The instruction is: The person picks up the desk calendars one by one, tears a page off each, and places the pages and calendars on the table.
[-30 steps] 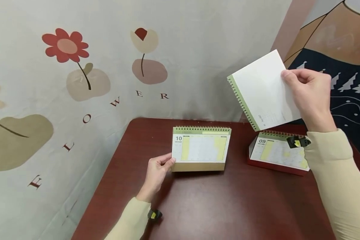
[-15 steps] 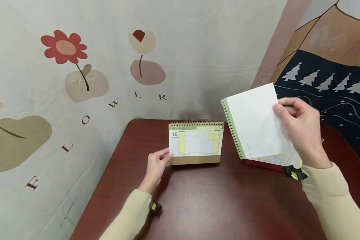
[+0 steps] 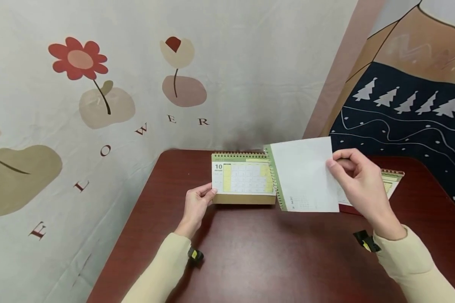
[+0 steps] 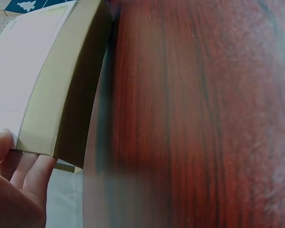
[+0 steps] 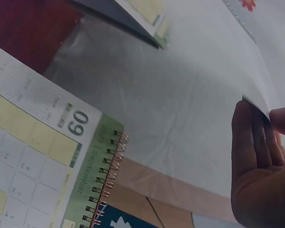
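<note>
A desk calendar (image 3: 246,179) open at 10, with a tan base, stands on the table. My left hand (image 3: 195,207) pinches its lower left edge; in the left wrist view the fingers curl round the base's end. My right hand (image 3: 358,185) holds a loose calendar page (image 3: 303,179) between thumb and fingers by its right edge. The page has a white back and a green strip with a holed edge, which overlaps the tan calendar's right side. Behind the page and right hand stands a second calendar (image 3: 393,176), partly hidden, showing 09 in the right wrist view.
The dark red table (image 3: 258,252) has a rounded far left corner close to a wall hanging (image 3: 250,75) with flowers and letters. A dark hanging with white trees (image 3: 413,101) is at the right. Each wrist wears a small black device.
My right hand has come down and left with the loose page, from above the second calendar to the tan one. My left hand keeps its hold; the view has shifted slightly.
</note>
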A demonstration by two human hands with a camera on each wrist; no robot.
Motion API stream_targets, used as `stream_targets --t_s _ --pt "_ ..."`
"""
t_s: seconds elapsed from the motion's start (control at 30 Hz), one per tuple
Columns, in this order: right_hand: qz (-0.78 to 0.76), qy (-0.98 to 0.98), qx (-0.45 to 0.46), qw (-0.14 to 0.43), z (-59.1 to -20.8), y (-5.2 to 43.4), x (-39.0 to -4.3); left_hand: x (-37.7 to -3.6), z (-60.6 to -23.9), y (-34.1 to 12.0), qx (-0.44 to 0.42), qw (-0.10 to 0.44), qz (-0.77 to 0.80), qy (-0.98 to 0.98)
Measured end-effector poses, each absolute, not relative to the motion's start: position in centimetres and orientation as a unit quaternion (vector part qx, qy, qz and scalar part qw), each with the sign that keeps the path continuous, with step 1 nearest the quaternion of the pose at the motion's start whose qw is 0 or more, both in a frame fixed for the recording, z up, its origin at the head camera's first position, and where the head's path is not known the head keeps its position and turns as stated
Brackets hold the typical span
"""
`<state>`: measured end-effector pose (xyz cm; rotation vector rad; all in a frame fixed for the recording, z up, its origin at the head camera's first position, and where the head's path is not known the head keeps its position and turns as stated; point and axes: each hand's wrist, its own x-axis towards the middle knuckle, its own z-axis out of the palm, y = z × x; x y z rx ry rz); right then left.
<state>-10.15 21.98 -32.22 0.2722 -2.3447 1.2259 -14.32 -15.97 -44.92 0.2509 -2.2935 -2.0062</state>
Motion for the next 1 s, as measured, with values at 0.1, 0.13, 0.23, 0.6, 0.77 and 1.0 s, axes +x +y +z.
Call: stream_targets --t_s 0.1,0.13,0.23,0.6,0.77,1.0 --pt "0.441 -0.857 0.128 0.232 -32.8 21.7 -9.6 -14.6 -44.9 -15.9 0.081 0.041 -0.656 -0.75" --pt "0.439 -0.858 0.135 0.23 -33.0 21.6 -9.4 -14.6 -44.9 -15.9 0.081 0.039 -0.656 -0.749" --pt "0.435 -0.858 0.149 0.228 -33.7 21.4 -9.0 -14.8 -44.9 -15.8 0.086 0.033 -0.657 -0.748" --pt "0.428 -0.854 0.17 0.243 -35.4 21.5 -8.3 -14.6 -45.3 -16.3 0.093 0.025 -0.655 -0.749" --pt "0.418 -0.853 0.182 0.252 -35.9 21.6 -8.1 -14.5 -45.4 -16.4 0.086 0.021 -0.65 -0.755" --pt "0.416 -0.852 0.198 0.25 -36.6 21.4 -7.5 -14.5 -45.4 -16.6 0.091 0.016 -0.642 -0.761"
